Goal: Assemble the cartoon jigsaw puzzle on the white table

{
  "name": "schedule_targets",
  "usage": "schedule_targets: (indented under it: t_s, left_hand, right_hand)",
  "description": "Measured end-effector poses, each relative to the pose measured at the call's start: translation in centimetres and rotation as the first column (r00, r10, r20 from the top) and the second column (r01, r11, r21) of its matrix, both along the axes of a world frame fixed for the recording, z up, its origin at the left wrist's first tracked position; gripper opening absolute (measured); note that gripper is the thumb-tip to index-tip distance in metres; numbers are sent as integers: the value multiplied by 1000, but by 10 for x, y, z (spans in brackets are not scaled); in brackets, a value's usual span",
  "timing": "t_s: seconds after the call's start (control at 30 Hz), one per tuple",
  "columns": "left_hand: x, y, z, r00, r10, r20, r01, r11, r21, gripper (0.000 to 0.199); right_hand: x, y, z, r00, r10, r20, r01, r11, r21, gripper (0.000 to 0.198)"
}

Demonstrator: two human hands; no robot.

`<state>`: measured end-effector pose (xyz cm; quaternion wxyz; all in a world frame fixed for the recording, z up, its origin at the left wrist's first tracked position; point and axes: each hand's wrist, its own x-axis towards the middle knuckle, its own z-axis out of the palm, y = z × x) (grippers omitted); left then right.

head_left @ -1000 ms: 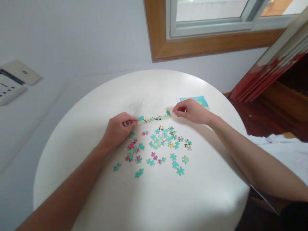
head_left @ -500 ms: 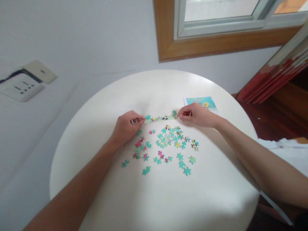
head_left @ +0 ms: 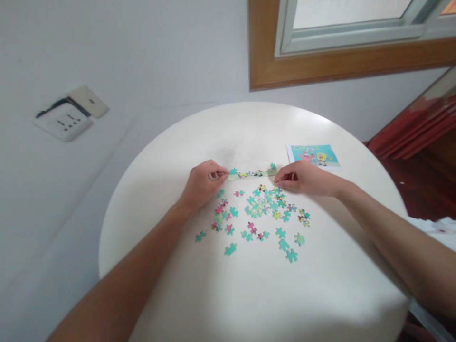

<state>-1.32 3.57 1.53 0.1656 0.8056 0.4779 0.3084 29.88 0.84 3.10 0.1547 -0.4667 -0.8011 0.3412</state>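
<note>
A joined strip of jigsaw puzzle pieces (head_left: 251, 175) lies across the white round table, a pale green edge along its near side and teal pieces jutting up at both ends. At its left end, my left hand (head_left: 204, 185) is closed in a pinch, thumb and forefinger on the strip's corner. My right hand (head_left: 306, 178) rests at the other end, fingers curled and closed, fingertips against the strip's right corner. Loose puzzle pieces (head_left: 263, 204), teal, pink and yellow, lie scattered just below the strip, between my forearms.
A picture card (head_left: 315, 156) with cartoon figures on teal lies beyond my right hand. The table (head_left: 245, 294) has a curved edge close to the wall. A socket (head_left: 66, 121) is on the wall at left; a wood-framed window (head_left: 265, 57) and red curtain (head_left: 420, 118) are at right.
The whole view has shifted, so everything appears further right. My right hand's fingertips have slid slightly down along the strip's right end, showing more of the picture card. My left hand keeps its pinch.
</note>
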Motion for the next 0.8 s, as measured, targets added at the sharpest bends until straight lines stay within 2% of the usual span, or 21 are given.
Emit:
schedule_targets:
  t_s: [0.23, 0.57, 0.8]
  left_hand:
    - [0, 1, -1, 999, -25, 24, 25, 1000, 7, 13]
    - [-2, -1, 1, 999, -3, 37, 4, 1000, -22, 13]
    - [3, -4, 0, 997, -13, 76, 16, 999, -37, 12]
  right_hand:
    - [-1, 1, -5, 1000, 7, -1, -7, 1000, -19, 24]
    - [-3, -4, 1, 1000, 22, 20, -22, 1000, 5, 25]
    - [-4, -4, -1, 998, -56, 5, 56, 997, 60, 31]
